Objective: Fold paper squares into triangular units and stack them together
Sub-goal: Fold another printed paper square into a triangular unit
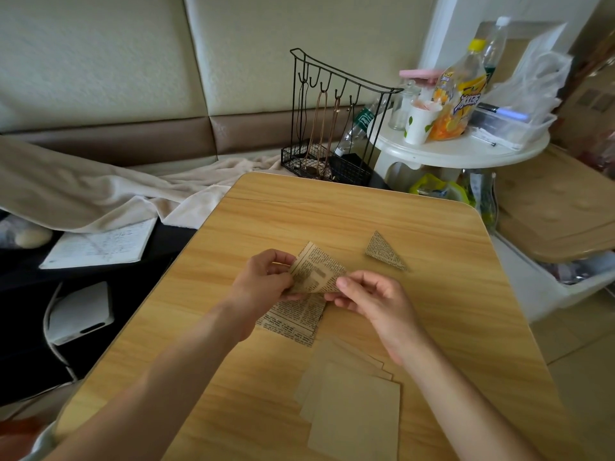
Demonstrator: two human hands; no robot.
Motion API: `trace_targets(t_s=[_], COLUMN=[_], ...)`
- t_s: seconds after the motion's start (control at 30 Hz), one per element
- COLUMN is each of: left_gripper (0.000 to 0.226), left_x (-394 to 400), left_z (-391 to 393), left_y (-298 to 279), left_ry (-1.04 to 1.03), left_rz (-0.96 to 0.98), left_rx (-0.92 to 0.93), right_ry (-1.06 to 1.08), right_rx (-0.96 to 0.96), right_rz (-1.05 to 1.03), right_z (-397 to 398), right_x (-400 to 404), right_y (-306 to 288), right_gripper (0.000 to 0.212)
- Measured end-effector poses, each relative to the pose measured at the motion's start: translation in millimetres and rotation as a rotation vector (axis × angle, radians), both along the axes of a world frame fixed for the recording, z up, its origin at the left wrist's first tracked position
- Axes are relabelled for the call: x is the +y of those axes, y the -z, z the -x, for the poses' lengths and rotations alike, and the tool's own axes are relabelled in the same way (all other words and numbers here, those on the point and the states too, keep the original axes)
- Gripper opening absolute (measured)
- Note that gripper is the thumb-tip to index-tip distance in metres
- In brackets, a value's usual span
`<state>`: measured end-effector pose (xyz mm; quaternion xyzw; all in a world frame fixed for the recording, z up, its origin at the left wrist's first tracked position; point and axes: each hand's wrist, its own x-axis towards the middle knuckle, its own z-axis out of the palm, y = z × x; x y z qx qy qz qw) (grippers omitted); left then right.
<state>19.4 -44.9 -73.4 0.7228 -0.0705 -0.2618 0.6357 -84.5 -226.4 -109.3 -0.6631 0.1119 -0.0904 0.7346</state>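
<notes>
Over the wood-grain table [416,314], the left hand [263,277] and right hand [369,294] each pinch an edge of a newsprint-patterned paper square [316,271], bent into a half-made fold between them. Another printed sheet [296,319] lies flat on the table just under the hands. A finished triangular unit [382,251] sits beyond the right hand, and plain tan squares [352,404] fan out near the table's front edge.

black wire hook rack [332,128] behind wooden table [432,311] | round white side table [459,151]: yellow juice bottle [461,91], paper cup [419,123], glass jar [404,103] | cream blanket [109,191] left | open notebook [100,246] beside it
</notes>
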Motion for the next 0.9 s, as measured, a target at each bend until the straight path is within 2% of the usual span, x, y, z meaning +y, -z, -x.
trace_targets(t_s=[0.07, 0.17, 0.23, 0.37, 0.5, 0.9], left_gripper=[0.026, 0.014, 0.018, 0.037, 0.023, 0.021], left_x=[1.0, 1.6, 0.9, 0.3, 2.2, 0.8], left_z=[-1.2, 0.6, 3.5, 5.1, 5.0, 1.8], left_y=[-1.2, -3.2, -4.9, -6.5, -5.6, 4.1], left_ry=[0.024, 0.170, 0.232, 0.239, 0.299, 0.244], left_rz=[-0.008, -0.083, -0.070, -0.024, -0.019, -0.001], left_rx=[-0.022, -0.133, -0.184, -0.193, -0.213, -0.265], right_ry=[0.011, 0.049, 0.045, 0.036, 0.112, 0.172], right_rx=[-0.006, -0.013, -0.021, -0.053, -0.092, -0.054], right_rz=[0.031, 0.112, 0.172, 0.314, 0.330, 0.373], right_z=[-0.3, -2.1, -2.8, -2.8, -2.9, -1.2], right_x=[0.5, 1.8, 2.6, 2.6, 3.9, 5.7], right_y=[-0.2, 1.3, 1.3, 2.3, 2.3, -1.2], right_gripper=[0.013, 0.014, 0.014, 0.016, 0.016, 0.012])
